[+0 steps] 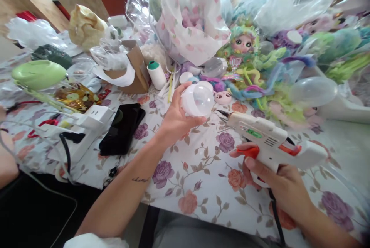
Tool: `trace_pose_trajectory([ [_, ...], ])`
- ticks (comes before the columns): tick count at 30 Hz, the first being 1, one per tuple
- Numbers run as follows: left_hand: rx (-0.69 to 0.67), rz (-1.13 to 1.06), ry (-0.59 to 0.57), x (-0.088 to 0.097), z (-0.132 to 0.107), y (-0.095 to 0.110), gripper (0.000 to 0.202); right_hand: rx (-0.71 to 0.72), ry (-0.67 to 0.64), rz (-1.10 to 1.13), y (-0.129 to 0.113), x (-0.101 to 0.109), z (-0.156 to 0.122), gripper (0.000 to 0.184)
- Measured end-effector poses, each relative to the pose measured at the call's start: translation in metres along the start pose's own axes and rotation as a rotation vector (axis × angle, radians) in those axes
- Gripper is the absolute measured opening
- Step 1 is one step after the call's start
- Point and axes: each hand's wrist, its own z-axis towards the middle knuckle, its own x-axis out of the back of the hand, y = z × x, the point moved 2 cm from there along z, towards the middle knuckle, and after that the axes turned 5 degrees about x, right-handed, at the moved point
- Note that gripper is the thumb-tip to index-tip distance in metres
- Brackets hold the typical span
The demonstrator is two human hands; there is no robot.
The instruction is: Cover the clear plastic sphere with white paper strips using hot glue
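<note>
My left hand [176, 115] is wrapped round a rounded plastic piece [199, 99], white at the base with a clear dome, held above the flowered tablecloth. In my right hand [274, 182] is a white hot glue gun [260, 130] with a red trigger. Its dark nozzle [222, 113] points left toward the clear dome, a short gap away. The gun's black cord drops from the handle toward the table edge. Just behind the dome lies a small doll face [222, 97].
A dressed doll [243, 43], colourful fluff and clear domes [313, 90] crowd the back right. A strawberry-print bag [193, 20] stands at the back. Further left are a thread cone [156, 74], a cardboard box [134, 66], black phones [123, 128], a power strip [83, 136] and a green fan [39, 74].
</note>
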Motion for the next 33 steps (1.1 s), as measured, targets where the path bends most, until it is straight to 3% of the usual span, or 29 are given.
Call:
trace_pose_trajectory([
  [9,-0.055,0.023,-0.020,-0.005,-0.002,0.003,0.087,-0.079,0.018,0.058,-0.005,-0.014,-0.008,0.030],
  [19,-0.056,0.071,0.003,-0.009,-0.005,0.007,0.084,-0.099,-0.045,0.001,-0.007,-0.016,-0.007,0.038],
  [33,-0.041,0.108,0.030,-0.010,-0.006,0.012,0.087,-0.062,-0.070,-0.026,-0.001,-0.014,-0.006,0.030],
])
